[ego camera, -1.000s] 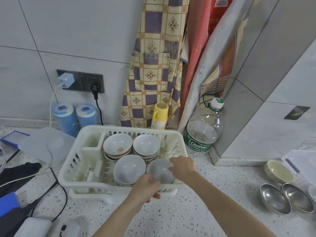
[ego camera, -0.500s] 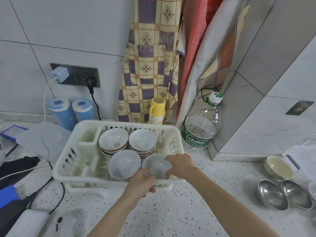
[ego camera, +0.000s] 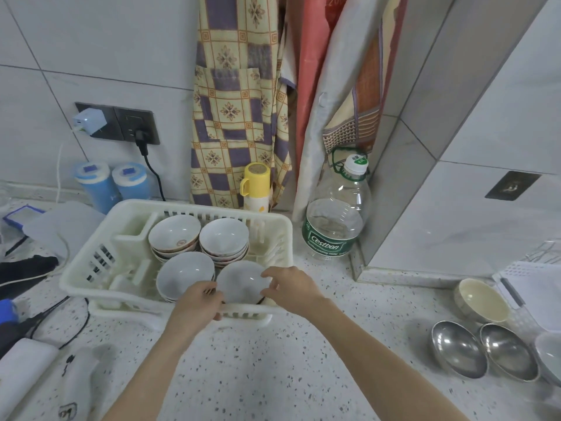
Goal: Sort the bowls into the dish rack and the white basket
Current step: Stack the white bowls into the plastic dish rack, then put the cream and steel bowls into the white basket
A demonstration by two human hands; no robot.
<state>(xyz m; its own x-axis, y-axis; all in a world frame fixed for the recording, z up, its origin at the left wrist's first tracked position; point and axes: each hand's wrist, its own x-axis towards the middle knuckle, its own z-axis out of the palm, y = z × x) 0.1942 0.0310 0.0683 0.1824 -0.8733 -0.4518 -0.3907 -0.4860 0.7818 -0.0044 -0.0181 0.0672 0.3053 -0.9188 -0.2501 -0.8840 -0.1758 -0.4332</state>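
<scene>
A person's two bare forearms reach forward over a speckled tabletop point(ego camera: 273, 360) toward a white plastic dish rack point(ego camera: 91, 268). Inside the rack sit four lots of white bowls: two stacks at the back, a front-left stack point(ego camera: 185, 271), and a front-right bowl point(ego camera: 243, 281) at the near right corner. The left hand point(ego camera: 197, 308) sits at the near rim of the rack, its fingers curled over the left edge of the front-right bowl in a closed grip. The right hand point(ego camera: 291, 290) is at that bowl's right edge, thumb and fingers spread and bent around the rim; whether they press on it or only hover just beside it cannot be told. To the far right on the tabletop, well apart from the rack, stand a cream-lined bowl point(ego camera: 482, 300) and two shiny metal bowls point(ego camera: 458, 349), side by side and touching. Behind them, at the right edge, part of a white basket point(ego camera: 534, 284) shows. A clear water bottle point(ego camera: 334, 220) with a green label stands just right of the rack, and a small yellow-capped flask point(ego camera: 256, 189) stands behind it against a hanging checked cloth point(ego camera: 236, 117).
</scene>
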